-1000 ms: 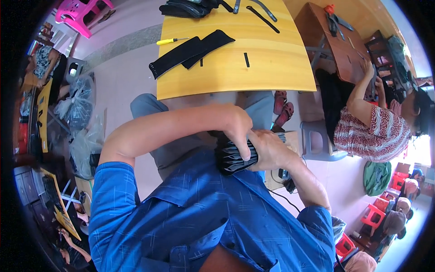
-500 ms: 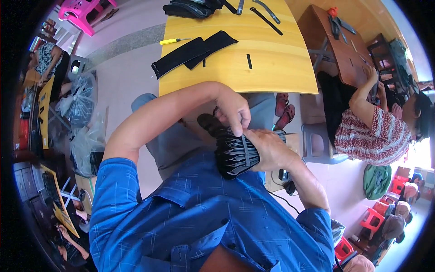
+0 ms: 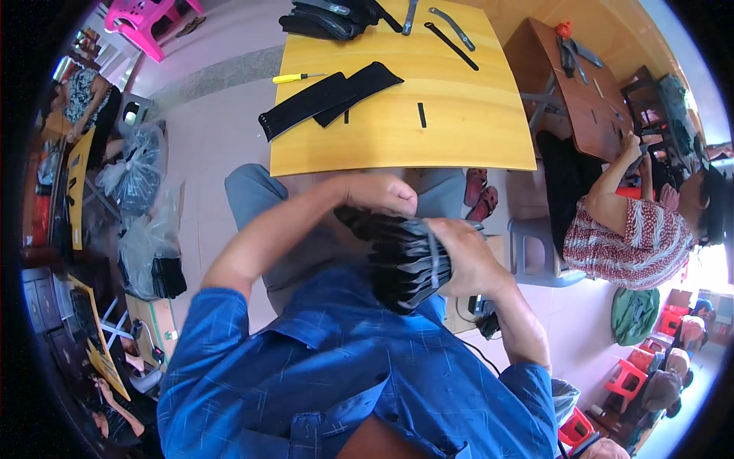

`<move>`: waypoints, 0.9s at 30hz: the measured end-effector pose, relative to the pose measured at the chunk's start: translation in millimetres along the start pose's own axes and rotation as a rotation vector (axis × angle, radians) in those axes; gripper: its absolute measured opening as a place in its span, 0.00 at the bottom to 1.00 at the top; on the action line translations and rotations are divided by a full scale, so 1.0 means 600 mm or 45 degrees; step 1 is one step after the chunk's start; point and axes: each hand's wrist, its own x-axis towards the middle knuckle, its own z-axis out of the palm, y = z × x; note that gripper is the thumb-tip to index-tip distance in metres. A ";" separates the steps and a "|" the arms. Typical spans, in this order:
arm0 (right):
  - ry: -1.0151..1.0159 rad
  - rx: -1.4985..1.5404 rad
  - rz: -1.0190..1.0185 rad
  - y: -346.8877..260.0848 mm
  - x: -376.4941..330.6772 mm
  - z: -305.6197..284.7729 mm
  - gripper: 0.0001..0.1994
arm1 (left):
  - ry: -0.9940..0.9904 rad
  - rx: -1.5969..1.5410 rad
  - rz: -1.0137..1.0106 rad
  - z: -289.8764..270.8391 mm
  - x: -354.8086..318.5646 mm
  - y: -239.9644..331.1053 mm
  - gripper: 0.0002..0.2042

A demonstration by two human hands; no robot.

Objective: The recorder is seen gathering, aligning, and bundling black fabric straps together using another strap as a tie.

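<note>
A thick bundle of black flat strips, layered with pale edges, is held in front of my lap. My right hand clasps its right side, thumb along the top. A narrow grey band runs across the layers beside that hand. My left hand is closed in a fist at the bundle's upper edge. Its fingertips are turned away, so whatever they grip is hidden. Beyond my hands, two black strips lie crossed on the yellow table.
A yellow-handled screwdriver, a black pouch-like pile and several thin straps lie on the table. To the right a person in a red patterned top works at a brown table. Clear plastic bags stand at the left.
My left hand has drawn back from the grey band to the bundle's upper edge, its fingers curling into a fist. The bundle has shifted slightly toward me in my right hand.
</note>
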 end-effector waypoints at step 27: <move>-0.147 0.407 0.249 0.068 -0.023 -0.009 0.55 | 0.688 0.269 0.576 0.017 0.044 -0.067 0.10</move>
